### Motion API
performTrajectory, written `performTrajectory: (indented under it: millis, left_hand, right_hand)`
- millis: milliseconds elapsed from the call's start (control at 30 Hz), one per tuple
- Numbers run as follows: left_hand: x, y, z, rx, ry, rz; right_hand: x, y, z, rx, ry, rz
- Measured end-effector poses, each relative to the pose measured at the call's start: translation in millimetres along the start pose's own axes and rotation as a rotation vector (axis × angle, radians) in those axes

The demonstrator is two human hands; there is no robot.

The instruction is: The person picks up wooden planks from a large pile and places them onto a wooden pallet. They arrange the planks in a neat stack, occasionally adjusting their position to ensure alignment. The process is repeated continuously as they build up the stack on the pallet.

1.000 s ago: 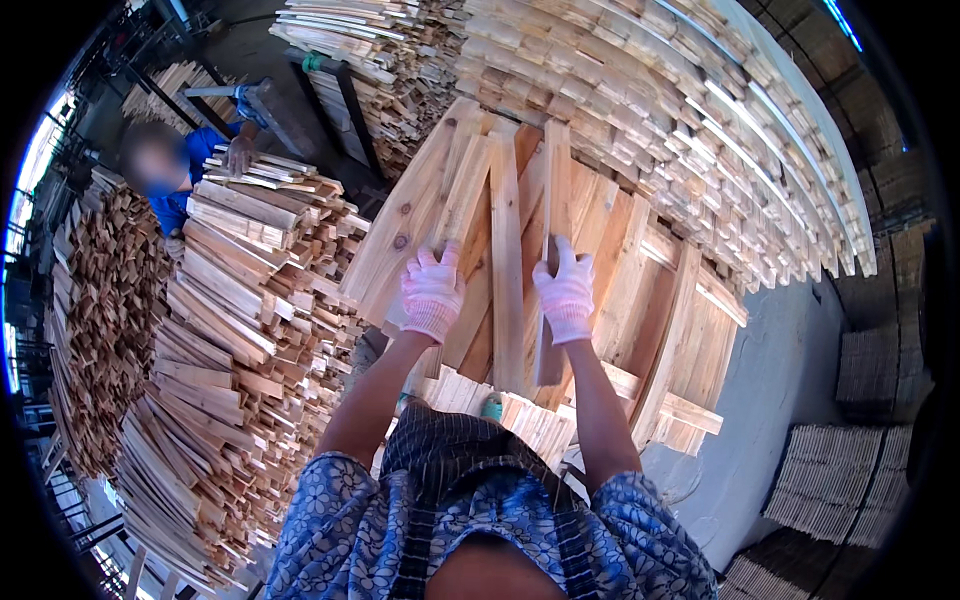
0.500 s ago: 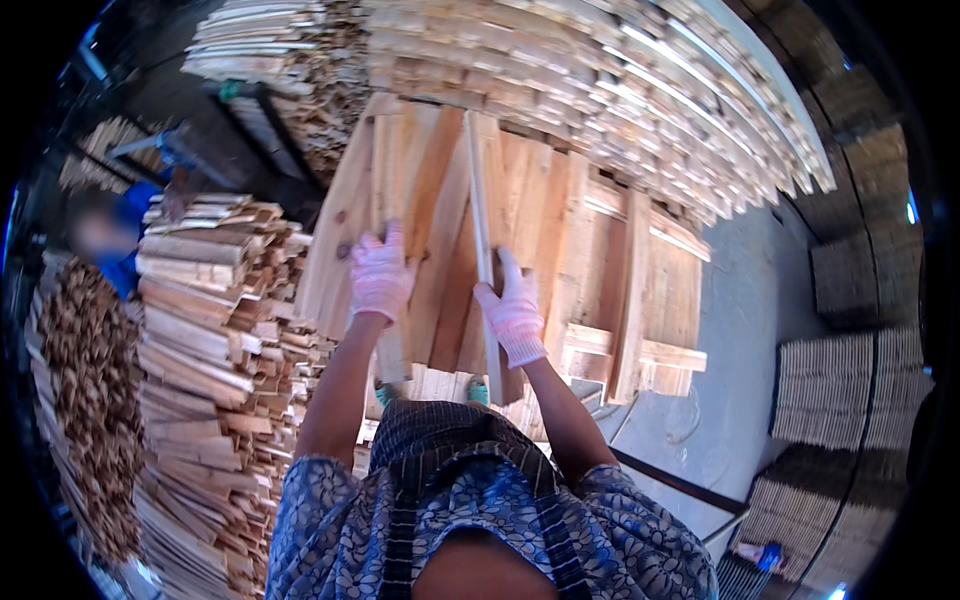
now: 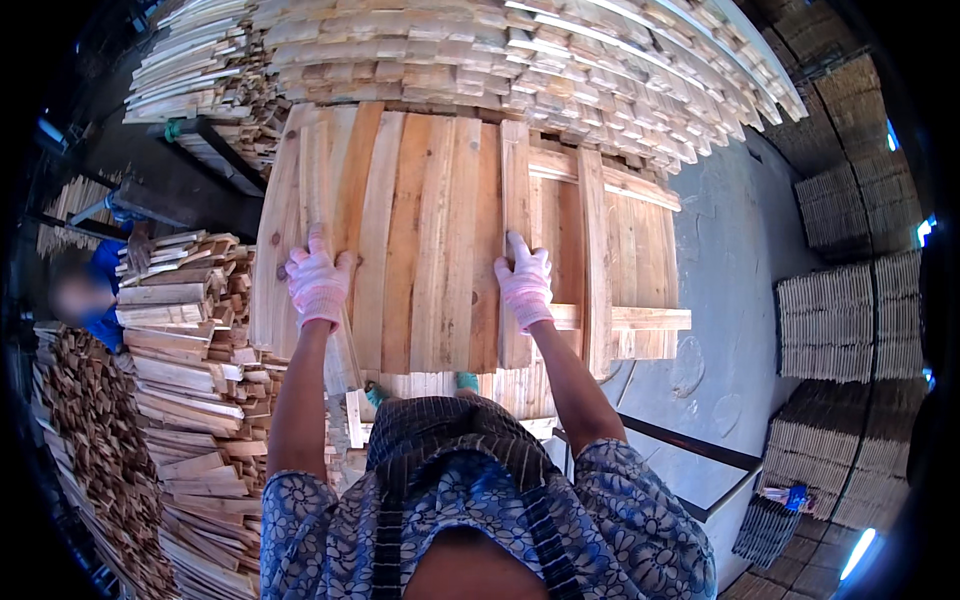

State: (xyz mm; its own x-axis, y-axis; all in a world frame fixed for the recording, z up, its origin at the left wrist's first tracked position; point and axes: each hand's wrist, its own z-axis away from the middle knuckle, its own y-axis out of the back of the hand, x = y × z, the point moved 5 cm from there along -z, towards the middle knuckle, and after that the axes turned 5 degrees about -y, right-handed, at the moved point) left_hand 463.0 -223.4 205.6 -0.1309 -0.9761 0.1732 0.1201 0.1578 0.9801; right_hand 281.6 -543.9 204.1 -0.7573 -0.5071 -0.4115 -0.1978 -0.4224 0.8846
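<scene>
A row of flat wooden boards lies side by side in front of me, forming a panel. At its left part, my left hand in a pinkish-white knit glove straddles a narrow wooden board, thumb on one side and fingers on the other. My right hand, gloved alike, closes across another wooden board at the right edge of the row. That board lies flat, slightly above the slatted frame beside it. The undersides of both boards, and the fingertips there, are hidden.
To the right of the row, a slatted wooden frame with crosspieces continues the stack. Beyond the boards stands a large pile of stacked planks. Loose scrap wood fills the left side, where a person in blue is. Bundled stacks stand at the right.
The right-hand board has gone from standing on edge mid-row to lying flat at the row's right. My hands are farther apart, and the view has shifted.
</scene>
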Motion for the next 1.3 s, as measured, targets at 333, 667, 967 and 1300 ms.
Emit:
performTrajectory:
  millis: [333, 667, 967, 1300]
  left_hand:
    - [4, -8, 2, 0.017, 0.008, -0.042]
    - [-28, 9, 26, 0.129, 0.134, 0.077]
    - [-12, 17, -7, -0.092, 0.352, 0.573]
    - [-50, 27, 161, 0.107, 0.494, 1.726]
  right_hand:
    - [77, 8, -48, -0.062, 0.016, -0.058]
    - [48, 44, -73, 0.006, 0.452, 0.204]
    - [128, 71, -77, -0.064, 0.077, 0.057]
    - [-94, 34, 9, -1.128, 0.424, -0.743]
